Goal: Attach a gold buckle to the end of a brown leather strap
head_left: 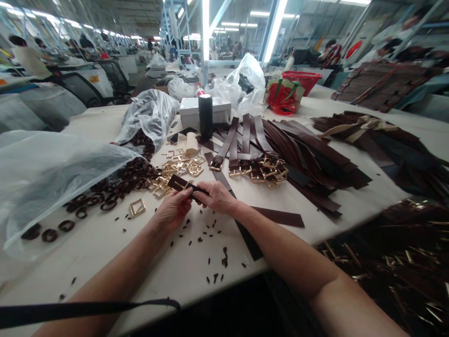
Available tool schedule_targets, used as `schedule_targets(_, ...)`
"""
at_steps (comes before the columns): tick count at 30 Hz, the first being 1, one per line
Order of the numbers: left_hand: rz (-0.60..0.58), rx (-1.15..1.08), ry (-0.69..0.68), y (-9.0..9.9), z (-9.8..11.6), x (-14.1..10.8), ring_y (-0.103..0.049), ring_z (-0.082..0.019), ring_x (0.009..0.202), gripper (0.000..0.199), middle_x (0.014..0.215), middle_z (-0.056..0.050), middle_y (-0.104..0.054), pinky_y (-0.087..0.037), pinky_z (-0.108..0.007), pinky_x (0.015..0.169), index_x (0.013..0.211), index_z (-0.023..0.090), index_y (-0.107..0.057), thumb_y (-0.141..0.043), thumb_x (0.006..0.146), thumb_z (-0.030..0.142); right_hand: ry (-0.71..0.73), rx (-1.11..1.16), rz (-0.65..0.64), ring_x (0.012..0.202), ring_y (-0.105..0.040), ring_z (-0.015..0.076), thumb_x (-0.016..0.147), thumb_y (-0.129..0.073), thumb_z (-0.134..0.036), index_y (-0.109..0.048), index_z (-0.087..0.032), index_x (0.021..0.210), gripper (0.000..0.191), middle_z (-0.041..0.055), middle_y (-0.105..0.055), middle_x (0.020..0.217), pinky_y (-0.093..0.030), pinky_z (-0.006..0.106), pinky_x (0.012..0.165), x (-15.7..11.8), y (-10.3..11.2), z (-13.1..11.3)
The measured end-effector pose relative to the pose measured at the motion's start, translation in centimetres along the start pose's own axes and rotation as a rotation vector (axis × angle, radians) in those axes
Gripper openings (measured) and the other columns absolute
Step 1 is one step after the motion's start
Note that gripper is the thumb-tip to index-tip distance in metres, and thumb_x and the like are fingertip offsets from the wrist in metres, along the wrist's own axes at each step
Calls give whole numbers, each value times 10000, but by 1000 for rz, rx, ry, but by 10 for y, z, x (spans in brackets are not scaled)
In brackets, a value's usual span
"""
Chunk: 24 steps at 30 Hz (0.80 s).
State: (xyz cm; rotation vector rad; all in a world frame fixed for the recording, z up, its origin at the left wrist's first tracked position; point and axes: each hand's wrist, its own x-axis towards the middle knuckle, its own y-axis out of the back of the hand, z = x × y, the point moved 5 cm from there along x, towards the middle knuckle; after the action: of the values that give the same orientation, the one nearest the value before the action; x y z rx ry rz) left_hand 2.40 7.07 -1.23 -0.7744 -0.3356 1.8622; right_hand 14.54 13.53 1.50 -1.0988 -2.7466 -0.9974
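Between my two hands is a dark brown leather belt strap (177, 182), its flat end pointing up and left, with what looks like a thin gold buckle part across it. My left hand (175, 206) pinches the strap from below with the thumb on top. My right hand (218, 195) is closed on the strap just to the right, its fingertips close to the left thumb. Past my hands lies a heap of gold buckles (180, 164). One separate gold buckle (138, 207) rests left of my left hand. Small dark bits (200, 240) are scattered on the table below my hands.
Brown leather loops (122, 180) spill from a clear plastic bag (56, 173) at left. Finished-looking belts with buckles (270, 171) and stacked straps (308, 145) lie at right. A black cylinder (205, 114) stands before a white box (185, 112). The table's front edge runs below.
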Motion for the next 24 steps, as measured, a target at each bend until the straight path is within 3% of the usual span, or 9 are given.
schedule_targets(4,69,-112,-37,4,9,-1,-554,-42,492,109,677,13,-635,-484,-106,441,773,120,-642,-748,775,95,-35,3,37,505,-533,60,953,-605,-212,-564,-150,711,254,-57,-578,572,-362,183,563,0,1,4)
schedule_targets(7,112,-213,-26,9,13,0,-541,-33,492,102,669,7,-613,-450,-84,416,759,111,-628,-669,840,65,-55,-31,40,519,-521,65,941,-621,-215,-558,-152,692,265,-54,-577,565,-343,190,560,0,1,5)
schedule_targets(24,-6,57,81,12,6,4,-559,-46,499,136,640,4,-615,-487,-112,461,786,76,-694,-816,726,66,-49,-16,20,500,-524,55,964,-598,-234,-550,-149,705,276,-55,-573,580,-364,178,548,-1,3,0)
